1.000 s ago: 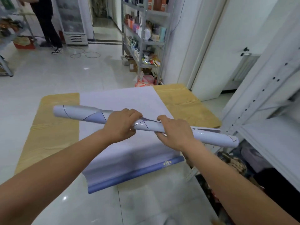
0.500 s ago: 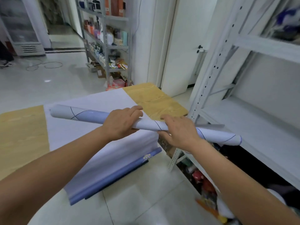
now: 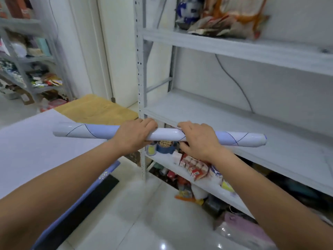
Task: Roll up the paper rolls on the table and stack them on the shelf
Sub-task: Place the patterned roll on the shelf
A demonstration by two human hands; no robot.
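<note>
One paper roll (image 3: 165, 136) is rolled tight, held level in the air just in front of the middle shelf (image 3: 234, 121), not on it yet. L hand (image 3: 134, 137) & R hand (image 3: 200, 141) both curl fingers round its middle. Another sheet (image 3: 36, 145) lies flat on the table (image 3: 97, 109), prob. left to roll.

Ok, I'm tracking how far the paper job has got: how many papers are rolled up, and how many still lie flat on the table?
Paper roll: 1, gripped by the left hand and right hand, in front of the white shelf.
Flat paper sheet: 1, on the table, blue edge hanging over.
Total: 2.
</note>
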